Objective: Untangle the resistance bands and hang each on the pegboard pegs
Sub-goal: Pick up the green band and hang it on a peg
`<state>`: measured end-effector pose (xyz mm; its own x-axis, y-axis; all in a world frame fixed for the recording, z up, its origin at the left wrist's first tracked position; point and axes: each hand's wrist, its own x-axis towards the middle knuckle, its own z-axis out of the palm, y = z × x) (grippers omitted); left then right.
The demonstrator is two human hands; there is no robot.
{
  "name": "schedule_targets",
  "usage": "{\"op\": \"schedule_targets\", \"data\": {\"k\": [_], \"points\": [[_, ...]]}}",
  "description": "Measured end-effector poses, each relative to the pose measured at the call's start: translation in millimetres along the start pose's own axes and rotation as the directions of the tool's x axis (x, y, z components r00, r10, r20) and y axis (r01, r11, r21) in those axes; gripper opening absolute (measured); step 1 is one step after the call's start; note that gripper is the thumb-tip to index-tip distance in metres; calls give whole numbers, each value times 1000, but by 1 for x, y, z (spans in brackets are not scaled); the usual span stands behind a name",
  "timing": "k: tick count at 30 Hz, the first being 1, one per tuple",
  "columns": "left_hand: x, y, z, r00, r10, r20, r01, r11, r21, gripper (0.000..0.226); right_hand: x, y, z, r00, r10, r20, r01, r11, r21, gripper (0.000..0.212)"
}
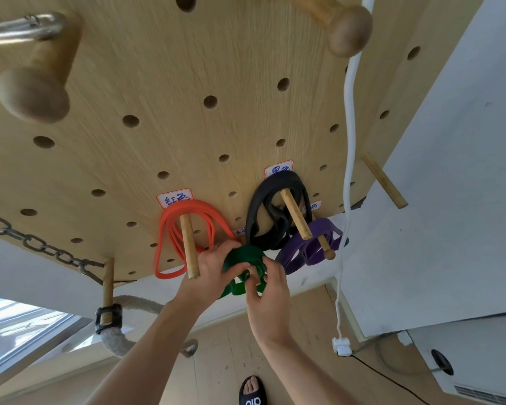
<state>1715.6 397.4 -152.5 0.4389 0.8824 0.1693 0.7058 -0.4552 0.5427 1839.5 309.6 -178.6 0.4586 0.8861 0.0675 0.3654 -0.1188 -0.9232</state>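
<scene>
Green band (241, 258) bunched low on pegboard (146, 83).
Wide, flat, dark green, folded in loops; gripped by left hand (216, 266) and right hand (268, 283).

The peg under the green band (241, 257) is hidden behind the left hand (214, 266) and right hand (268, 283), so whether the band is on it cannot be told. The small label (239, 231) beside the orange band (187, 226) is half covered, its writing unreadable. The metal carabiner (21, 27) at far left runs off the edge.

orange band (187, 213), black band (263, 206), purple band (307, 247), green band (243, 258), tan pegboard (158, 83)
</scene>
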Motion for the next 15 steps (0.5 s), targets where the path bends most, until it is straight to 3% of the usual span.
{"op": "schedule_targets", "data": {"k": [8,15], "points": [[1,-5,3,1000,20,12,-21,999,37,39,11,4,-8,991,83,102,-85,996,19,47],[-1,-6,4,999,32,14,-33,998,59,41,12,23,-11,922,312,230,-336,939,73,71]]}}
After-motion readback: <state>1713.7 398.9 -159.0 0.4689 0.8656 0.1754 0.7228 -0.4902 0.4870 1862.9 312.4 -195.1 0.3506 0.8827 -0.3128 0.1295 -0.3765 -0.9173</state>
